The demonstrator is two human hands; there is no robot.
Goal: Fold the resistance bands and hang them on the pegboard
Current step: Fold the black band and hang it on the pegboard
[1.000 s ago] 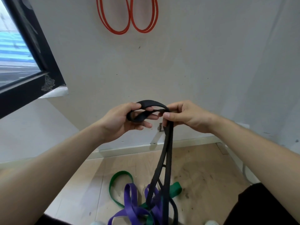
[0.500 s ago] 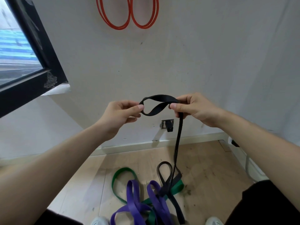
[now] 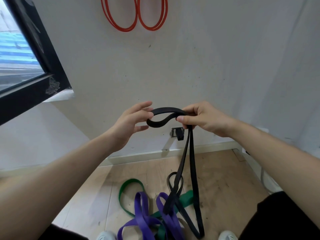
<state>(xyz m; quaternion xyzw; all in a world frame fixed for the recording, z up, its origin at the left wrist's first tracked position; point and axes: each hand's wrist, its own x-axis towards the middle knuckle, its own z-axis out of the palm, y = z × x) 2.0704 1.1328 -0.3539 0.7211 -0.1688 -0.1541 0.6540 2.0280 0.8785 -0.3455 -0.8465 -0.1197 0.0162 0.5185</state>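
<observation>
Black resistance band [image 3: 166,116], no legible markings: loop pinched in right hand [image 3: 202,118] grip, left hand [image 3: 129,122] released beside it, strands trailing to floor [image 3: 225,179].

— What sits just below the fingers, against the wall?
— A small metal bracket with a black fitting [image 3: 178,134], near the pale skirting board [image 3: 173,152].
— And far off to their left?
— A black window frame [image 3: 39,70], with a torn patch at its corner.
— Beneath them?
— Scuffed wooden floor [image 3: 225,184], and two white shoe toes [image 3: 228,236] at the bottom edge.
</observation>
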